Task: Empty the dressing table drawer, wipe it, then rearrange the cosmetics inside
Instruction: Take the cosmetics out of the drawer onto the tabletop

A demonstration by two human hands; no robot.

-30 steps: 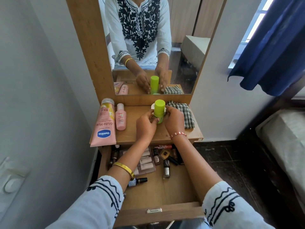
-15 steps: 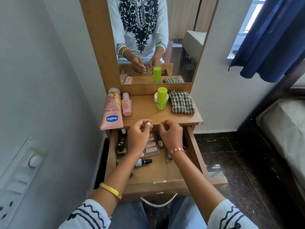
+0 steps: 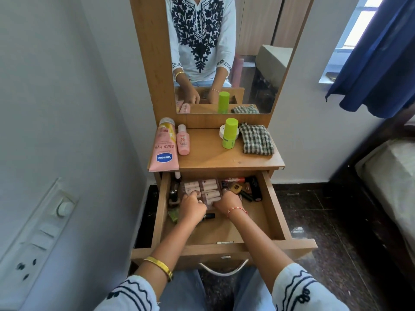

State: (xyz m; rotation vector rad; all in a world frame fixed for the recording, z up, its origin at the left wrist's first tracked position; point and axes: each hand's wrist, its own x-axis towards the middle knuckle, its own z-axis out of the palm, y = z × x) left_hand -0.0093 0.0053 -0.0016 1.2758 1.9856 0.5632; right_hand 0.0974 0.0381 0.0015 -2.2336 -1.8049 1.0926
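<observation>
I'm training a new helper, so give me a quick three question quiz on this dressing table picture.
1. True or false: the drawer is open.
2. Which stands upright on the tabletop? A) green bottle B) Vaseline tube C) checked cloth
3. Fill in: the left hand and right hand both reach into the ____.

Key: 1 true; 2 A; 3 drawer.

Both hands, off the green bottle a second ago, now reach into the drawer: left hand and right hand grip the pink palette.
</observation>
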